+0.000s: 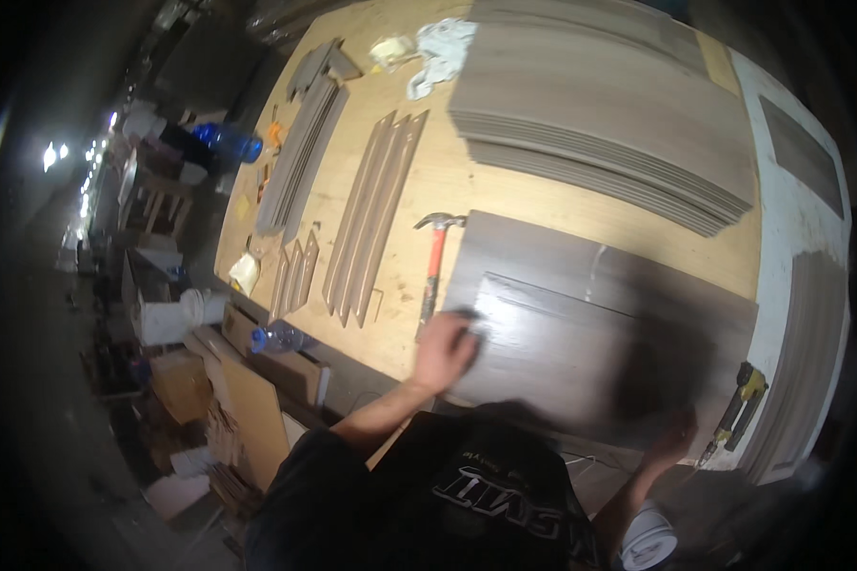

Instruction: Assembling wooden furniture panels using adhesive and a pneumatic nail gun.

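Observation:
A dark grey-brown wood-grain panel (533,328) lies flat on the table in front of me, a glossy patch of light on its left half. My left hand (445,352) is at the panel's left edge, fingers curled around something small and dark that I cannot make out. Beside it lies a claw hammer (436,257) with a red and black handle, its head pointing away from me. At the panel's near right corner is my right hand (674,438), blurred and in shadow, so its fingers cannot be read.
Stacked panels (609,124) fill the far right of the wooden table (419,190). Narrow strips (371,224) and a strip bundle (305,152) lie to the left. A yellow and black drill-like tool (738,409) rests at right. A white bucket (647,538) stands below, near my right arm.

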`<control>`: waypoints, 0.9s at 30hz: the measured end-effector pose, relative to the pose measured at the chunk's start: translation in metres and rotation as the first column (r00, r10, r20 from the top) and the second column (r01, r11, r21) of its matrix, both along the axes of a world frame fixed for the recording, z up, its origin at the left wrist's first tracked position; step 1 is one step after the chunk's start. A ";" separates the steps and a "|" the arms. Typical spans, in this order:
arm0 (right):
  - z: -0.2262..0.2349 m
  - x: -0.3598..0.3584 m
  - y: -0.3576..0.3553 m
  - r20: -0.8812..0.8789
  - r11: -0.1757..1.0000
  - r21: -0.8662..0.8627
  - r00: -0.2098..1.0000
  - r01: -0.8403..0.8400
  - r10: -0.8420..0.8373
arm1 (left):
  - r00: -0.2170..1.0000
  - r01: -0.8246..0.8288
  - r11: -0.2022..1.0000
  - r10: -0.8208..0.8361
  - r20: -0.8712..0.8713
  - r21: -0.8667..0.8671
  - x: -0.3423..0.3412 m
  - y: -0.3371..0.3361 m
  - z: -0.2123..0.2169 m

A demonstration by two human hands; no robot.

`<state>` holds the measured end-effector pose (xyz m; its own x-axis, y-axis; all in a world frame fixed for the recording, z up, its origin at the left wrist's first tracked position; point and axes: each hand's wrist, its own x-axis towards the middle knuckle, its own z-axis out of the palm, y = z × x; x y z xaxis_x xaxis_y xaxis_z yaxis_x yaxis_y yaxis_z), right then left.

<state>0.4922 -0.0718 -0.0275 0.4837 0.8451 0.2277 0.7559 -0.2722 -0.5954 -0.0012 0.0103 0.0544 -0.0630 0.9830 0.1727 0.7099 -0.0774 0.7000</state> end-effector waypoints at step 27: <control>0.059 -0.522 0.115 -0.939 0.813 0.021 0.267 -0.581 0.215 | 0.394 0.328 0.636 0.580 0.713 -0.698 -0.174 -0.041 0.031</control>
<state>-0.0295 0.0431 0.0310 -0.1872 0.9145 -0.3587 -0.0974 -0.3806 -0.9196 -0.1748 -0.0312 0.0857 0.1489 0.6768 -0.7210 -0.3465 0.7186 0.6030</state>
